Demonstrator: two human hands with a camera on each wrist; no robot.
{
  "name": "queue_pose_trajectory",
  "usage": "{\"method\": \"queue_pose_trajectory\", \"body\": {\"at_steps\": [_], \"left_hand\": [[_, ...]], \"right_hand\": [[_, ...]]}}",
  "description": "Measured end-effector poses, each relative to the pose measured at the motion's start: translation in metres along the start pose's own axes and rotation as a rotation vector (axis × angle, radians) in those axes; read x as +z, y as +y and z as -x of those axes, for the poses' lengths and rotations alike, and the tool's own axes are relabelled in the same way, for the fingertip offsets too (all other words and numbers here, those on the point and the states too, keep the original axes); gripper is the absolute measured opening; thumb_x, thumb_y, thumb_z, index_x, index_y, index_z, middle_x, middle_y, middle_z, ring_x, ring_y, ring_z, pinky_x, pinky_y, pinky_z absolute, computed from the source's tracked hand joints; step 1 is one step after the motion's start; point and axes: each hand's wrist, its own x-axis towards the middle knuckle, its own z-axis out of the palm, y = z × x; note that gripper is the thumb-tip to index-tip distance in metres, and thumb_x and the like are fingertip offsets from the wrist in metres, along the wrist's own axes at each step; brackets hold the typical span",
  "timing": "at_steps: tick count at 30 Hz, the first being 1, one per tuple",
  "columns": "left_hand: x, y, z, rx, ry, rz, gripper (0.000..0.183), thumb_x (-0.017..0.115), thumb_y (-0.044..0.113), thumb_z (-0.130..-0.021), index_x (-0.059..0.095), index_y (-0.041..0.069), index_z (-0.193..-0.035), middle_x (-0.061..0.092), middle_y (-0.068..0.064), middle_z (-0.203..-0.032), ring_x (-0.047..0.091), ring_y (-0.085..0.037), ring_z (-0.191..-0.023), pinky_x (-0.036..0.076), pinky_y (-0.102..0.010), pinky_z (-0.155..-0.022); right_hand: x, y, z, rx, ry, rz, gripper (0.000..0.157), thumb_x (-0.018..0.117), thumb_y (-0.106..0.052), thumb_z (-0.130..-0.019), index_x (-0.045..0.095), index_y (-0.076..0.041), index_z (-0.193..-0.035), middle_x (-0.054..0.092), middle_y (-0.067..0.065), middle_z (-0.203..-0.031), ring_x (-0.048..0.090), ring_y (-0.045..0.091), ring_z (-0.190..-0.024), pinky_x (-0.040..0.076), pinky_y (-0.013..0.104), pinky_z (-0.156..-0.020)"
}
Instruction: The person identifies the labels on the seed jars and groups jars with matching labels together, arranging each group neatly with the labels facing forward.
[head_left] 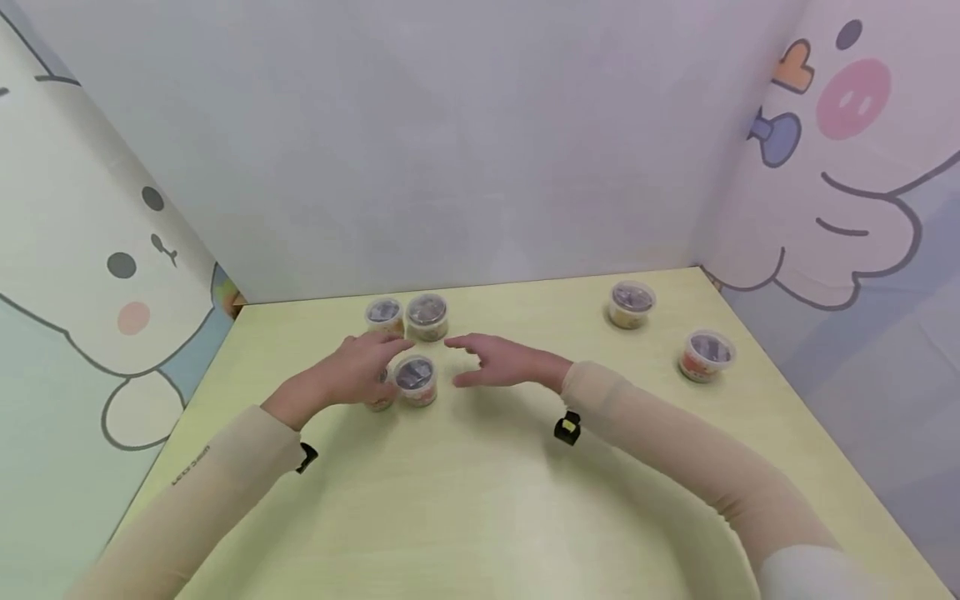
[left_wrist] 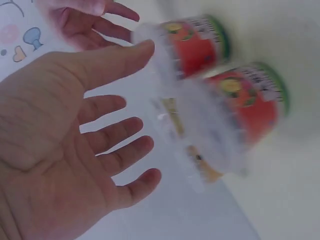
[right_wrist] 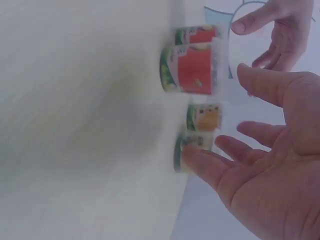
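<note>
Two pairs of small lidded plastic cups stand close together on the table. The front pair has red labels: the right cup [head_left: 416,383] shows well, while my left hand [head_left: 362,367] partly hides the left cup [head_left: 380,402]. Behind them are another cup [head_left: 385,315], its lower part overlapped by that hand, and a cup with a dark-looking lid [head_left: 427,318]. The left fingers [left_wrist: 125,157] are spread and relaxed, grasping nothing. To the right of the group, my right hand [head_left: 498,360] faces the cups, its fingers [right_wrist: 207,167] extended and thumb apart, also holding nothing.
Farther right on the pale yellow table [head_left: 480,500] stand a yellowish cup [head_left: 632,304] near the back and a red-labelled cup [head_left: 706,357] near the right edge. A pale wall [head_left: 465,167] rises behind the table, with cartoon-printed panels at both sides.
</note>
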Motion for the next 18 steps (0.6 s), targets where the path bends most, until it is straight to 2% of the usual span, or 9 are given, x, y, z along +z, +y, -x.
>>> {"method": "queue_pose_trajectory", "body": {"at_steps": [4,8,13,18], "left_hand": [[-0.015,0.018,-0.017,0.045,-0.027,0.022,0.057,0.074,0.025,-0.094,0.056,0.0,-0.141,0.055,-0.02,-0.14,0.054,-0.037,-0.127,0.047,-0.057,-0.1],[-0.022,0.041,-0.041,0.077,-0.06,0.033,0.051,0.067,0.029,-0.099,0.056,0.003,-0.142,0.055,-0.015,-0.141,0.055,-0.032,-0.127,0.049,-0.047,-0.102],[-0.021,0.073,-0.074,0.166,-0.06,0.082,0.047,0.064,0.028,-0.101,0.057,0.005,-0.142,0.057,-0.013,-0.139,0.057,-0.026,-0.122,0.049,-0.042,-0.101],[-0.01,0.107,-0.111,0.256,-0.047,0.111,0.047,0.061,0.03,-0.103,0.055,0.007,-0.143,0.057,-0.01,-0.14,0.057,-0.022,-0.122,0.046,-0.037,-0.104]], "right_hand": [[-0.033,0.008,0.029,-0.014,-0.018,0.135,0.059,0.063,-0.03,-0.102,0.044,-0.007,-0.153,0.043,0.013,-0.155,0.04,0.029,-0.143,0.041,0.047,-0.111],[-0.063,0.018,0.066,-0.015,0.008,0.21,0.053,0.061,-0.03,-0.103,0.05,-0.007,-0.149,0.048,0.011,-0.151,0.041,0.03,-0.142,0.037,0.049,-0.114],[-0.091,0.034,0.116,-0.001,0.061,0.288,0.048,0.063,-0.026,-0.103,0.054,-0.004,-0.145,0.053,0.012,-0.148,0.045,0.034,-0.139,0.038,0.053,-0.112],[-0.109,0.054,0.163,0.022,0.16,0.404,0.045,0.065,-0.018,-0.101,0.055,-0.001,-0.142,0.056,0.016,-0.144,0.048,0.038,-0.136,0.039,0.057,-0.11]]}}
